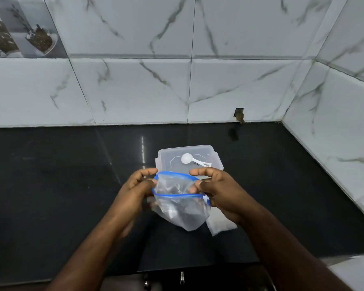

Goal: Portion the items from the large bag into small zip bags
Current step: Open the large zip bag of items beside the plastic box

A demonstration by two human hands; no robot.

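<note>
A small clear zip bag (182, 208) with a blue zip rim hangs above the black counter, its mouth spread wide. My left hand (136, 191) pinches the left end of the rim and my right hand (221, 190) pinches the right end. The bag looks see-through with nothing plainly inside. Just behind it stands a clear plastic container (215, 159) with its lid on, and a white measuring scoop (191, 159) lies on that lid. Another clear plastic bag (221, 226) lies flat on the counter below my right hand, partly hidden by the zip bag.
The black counter (51, 185) runs to a marble-tiled wall (135, 91) at the back and another on the right. A small hole in the wall tile (239, 114) sits behind the container. Metal cabinet fittings (182, 278) show under the counter's front edge.
</note>
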